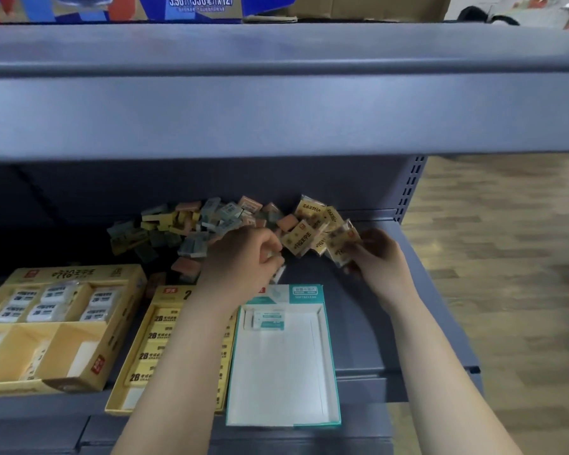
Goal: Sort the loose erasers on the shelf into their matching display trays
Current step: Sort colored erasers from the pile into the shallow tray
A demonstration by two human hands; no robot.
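The left hand is pinching a small white eraser while the right hand is gripping a yellow plastic-wrapped eraser packet.

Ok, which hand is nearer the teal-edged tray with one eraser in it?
Left. The left hand, pinching a white eraser, sits just behind the teal tray's back wall; the right hand, gripping a yellow packet, is farther right beside the pile.

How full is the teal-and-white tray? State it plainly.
Nearly empty. The teal-and-white tray holds only one visible teal-labelled eraser, at its far end; the rest of its white floor is bare.
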